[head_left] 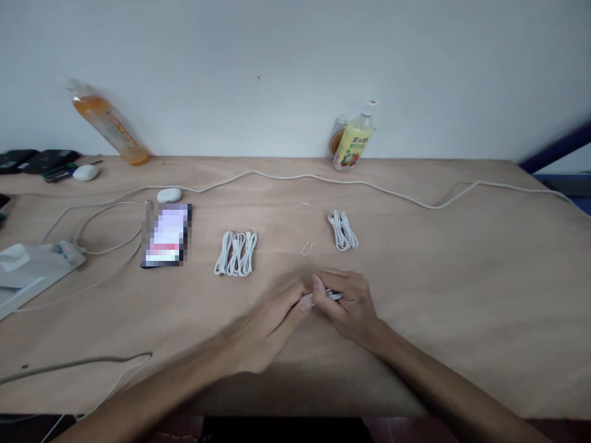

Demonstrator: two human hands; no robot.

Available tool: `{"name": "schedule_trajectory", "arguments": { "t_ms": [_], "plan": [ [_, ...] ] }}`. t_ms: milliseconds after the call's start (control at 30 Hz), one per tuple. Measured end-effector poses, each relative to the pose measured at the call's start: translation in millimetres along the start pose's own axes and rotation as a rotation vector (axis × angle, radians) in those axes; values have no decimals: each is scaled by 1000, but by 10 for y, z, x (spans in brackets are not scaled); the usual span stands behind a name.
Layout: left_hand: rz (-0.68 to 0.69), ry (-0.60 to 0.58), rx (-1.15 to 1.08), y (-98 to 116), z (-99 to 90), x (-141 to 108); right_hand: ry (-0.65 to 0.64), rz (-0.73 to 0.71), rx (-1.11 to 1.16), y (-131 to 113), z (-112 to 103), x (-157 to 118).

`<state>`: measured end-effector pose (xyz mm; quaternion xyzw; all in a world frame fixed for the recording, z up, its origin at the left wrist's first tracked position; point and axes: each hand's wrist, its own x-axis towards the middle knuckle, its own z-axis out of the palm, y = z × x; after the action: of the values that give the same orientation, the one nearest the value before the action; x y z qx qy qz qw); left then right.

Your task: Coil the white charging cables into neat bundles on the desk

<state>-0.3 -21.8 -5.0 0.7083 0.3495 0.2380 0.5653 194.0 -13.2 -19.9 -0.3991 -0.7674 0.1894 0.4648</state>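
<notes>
My left hand [277, 323] and my right hand [348, 304] meet above the front middle of the table, both closed on a white cable [335, 296]. Only short pieces of this cable show between the fingers; the rest is hidden. Beyond my left hand lie several folded white cable bundles [236, 253], side by side. Another white cable bundle [342, 231] rests beyond my right hand. Between the bundles is a small bent white tie [306, 248], with a tiny white scrap [305, 203] farther back.
A phone [167, 237] and a white earbud case [168, 195] lie left. A long white cord [305, 177] crosses the back. Against the wall lean an orange drink bottle [111, 129] and a yellow-labelled bottle [354, 140]. A white box [28, 277] sits at the left edge.
</notes>
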Motion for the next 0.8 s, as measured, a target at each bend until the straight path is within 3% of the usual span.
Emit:
{"name": "schedule_trajectory", "arguments": {
  "t_ms": [167,467,800],
  "plan": [
    [-7,81,-82,-4,11,47,65,-63,-87,23,10,-15],
    [-209,-64,-417,-32,17,83,48,-140,-132,67,30,-62],
    [-161,-18,-464,-72,20,119,73,-113,-100,40,56,-67]
  ]
}}
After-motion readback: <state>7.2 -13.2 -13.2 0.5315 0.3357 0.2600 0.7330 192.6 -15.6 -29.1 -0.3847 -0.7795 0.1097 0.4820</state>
